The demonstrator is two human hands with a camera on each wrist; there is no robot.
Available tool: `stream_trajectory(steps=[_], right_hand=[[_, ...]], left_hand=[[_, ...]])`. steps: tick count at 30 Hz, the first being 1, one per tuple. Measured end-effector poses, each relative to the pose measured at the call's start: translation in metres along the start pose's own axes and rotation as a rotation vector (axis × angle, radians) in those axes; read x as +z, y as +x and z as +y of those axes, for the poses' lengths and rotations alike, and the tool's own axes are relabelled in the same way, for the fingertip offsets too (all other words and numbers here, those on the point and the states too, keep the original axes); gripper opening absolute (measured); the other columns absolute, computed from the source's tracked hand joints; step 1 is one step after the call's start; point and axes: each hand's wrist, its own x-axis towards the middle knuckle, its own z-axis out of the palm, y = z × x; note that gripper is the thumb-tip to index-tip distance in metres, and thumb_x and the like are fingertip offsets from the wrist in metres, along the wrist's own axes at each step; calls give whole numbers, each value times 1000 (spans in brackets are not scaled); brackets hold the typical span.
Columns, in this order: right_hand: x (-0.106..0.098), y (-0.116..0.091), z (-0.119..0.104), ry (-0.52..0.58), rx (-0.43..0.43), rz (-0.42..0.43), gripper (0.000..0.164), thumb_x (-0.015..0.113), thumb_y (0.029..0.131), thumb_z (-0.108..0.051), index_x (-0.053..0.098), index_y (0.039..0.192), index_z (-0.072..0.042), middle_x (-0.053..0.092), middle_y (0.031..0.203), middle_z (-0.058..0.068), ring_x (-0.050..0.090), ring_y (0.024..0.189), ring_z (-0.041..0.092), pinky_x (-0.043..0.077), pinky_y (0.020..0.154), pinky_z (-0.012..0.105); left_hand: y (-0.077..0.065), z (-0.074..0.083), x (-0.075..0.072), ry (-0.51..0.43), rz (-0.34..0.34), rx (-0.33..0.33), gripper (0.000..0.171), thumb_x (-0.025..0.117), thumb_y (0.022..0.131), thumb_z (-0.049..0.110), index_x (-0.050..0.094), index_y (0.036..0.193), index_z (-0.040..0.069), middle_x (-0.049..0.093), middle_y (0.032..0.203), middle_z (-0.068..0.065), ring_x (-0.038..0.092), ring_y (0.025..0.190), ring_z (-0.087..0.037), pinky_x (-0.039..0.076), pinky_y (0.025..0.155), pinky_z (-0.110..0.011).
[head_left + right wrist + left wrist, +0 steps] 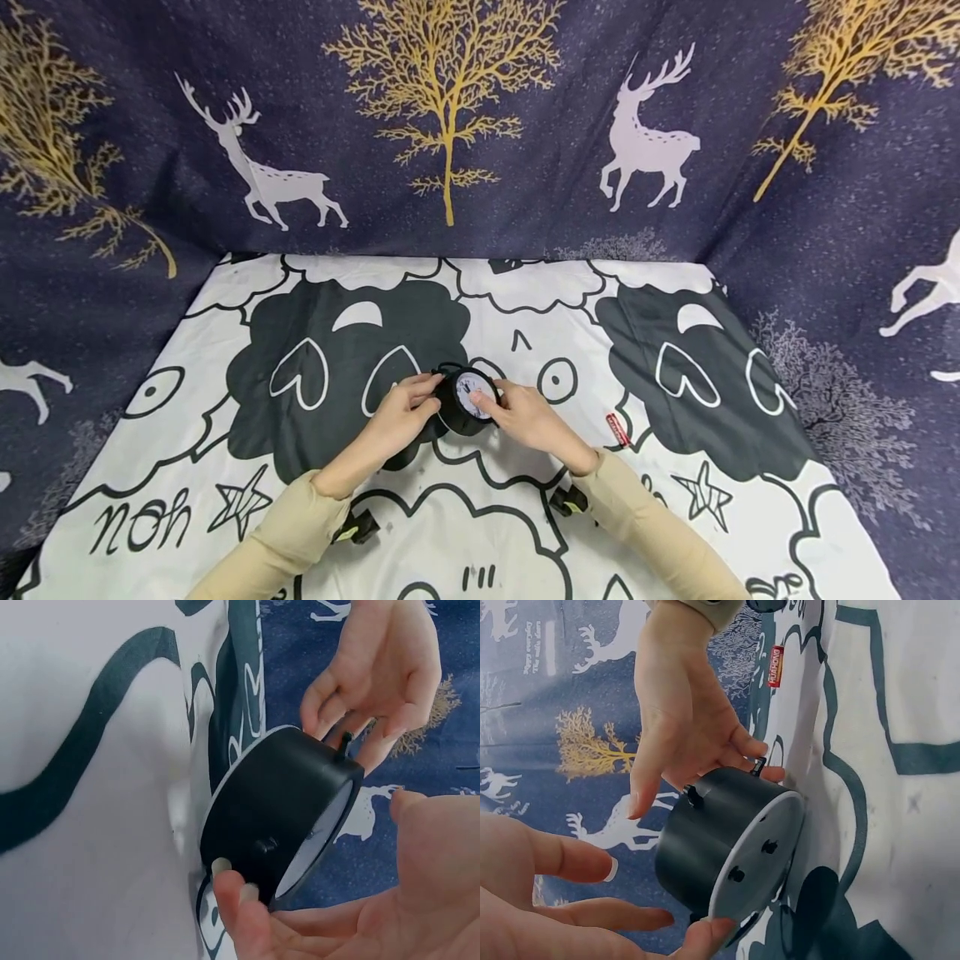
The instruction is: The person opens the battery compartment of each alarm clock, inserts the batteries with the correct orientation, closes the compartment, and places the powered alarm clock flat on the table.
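Smooth, drum-shaped black clock

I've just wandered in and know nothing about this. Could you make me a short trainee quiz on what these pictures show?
1. The left hand and right hand both touch: A) a cup, B) a black clock, C) a spoon.
2. True or false: in the head view, a small red cylinder lies on the patterned cloth, to the left of the clock.
3. Which view shows the knobs on the clock's back?

Key
1. B.
2. False; it lies to the right of the clock.
3. The left wrist view.
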Motion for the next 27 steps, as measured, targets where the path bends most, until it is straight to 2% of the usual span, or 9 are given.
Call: stream_trajectory(steps=[3,7,10,14,18,21,27], right_hand=[[1,0,0,14,17,-2,69,50,87,-54,51,125,5,57,64,-4,52,60,8,46,68,29],[2,-1,0,32,25,5,66,42,90,-55,53,122,1,58,65,-5,53,63,8,46,69,29],[2,-1,-2,58,20,15,57,36,93,-55,60,106,-4,57,65,-3,52,62,10,44,64,29],[2,-3,-5,89,13,19,49,34,94,-53,56,82,-10,53,64,0,49,57,12,39,54,27],[2,-6,-8,99,15,27,50,33,95,-51,54,74,-11,52,60,-1,47,53,12,37,51,26],[1,-9,-10,109,4,49,51,32,96,-50,59,79,-11,51,60,-1,48,56,13,39,55,27],[-4,-12,-12,164,-29,97,46,32,97,-44,63,105,-11,54,68,-2,51,69,12,43,70,29]], left_hand=[[-2,2,0,-9,-25,-1,44,48,90,6,43,132,-6,32,142,-28,46,122,-36,40,99,-43],[-3,4,3,7,-62,-19,45,48,91,7,40,133,-8,25,145,-28,41,127,-35,39,100,-42],[-4,3,6,30,-71,-39,45,48,91,7,38,132,-10,25,145,-27,35,131,-34,37,101,-41],[-6,4,12,25,-77,-51,49,49,90,7,35,133,-11,25,145,-27,26,135,-33,33,104,-43],[-8,5,16,6,-75,-64,56,51,88,9,30,136,-11,22,146,-26,21,137,-32,28,107,-45],[-8,5,16,-30,-49,-70,58,52,87,8,29,137,-10,22,147,-23,17,138,-31,25,109,-46],[-7,8,12,-119,-39,-41,62,49,85,2,23,140,-8,18,150,-21,12,140,-29,21,110,-46]])
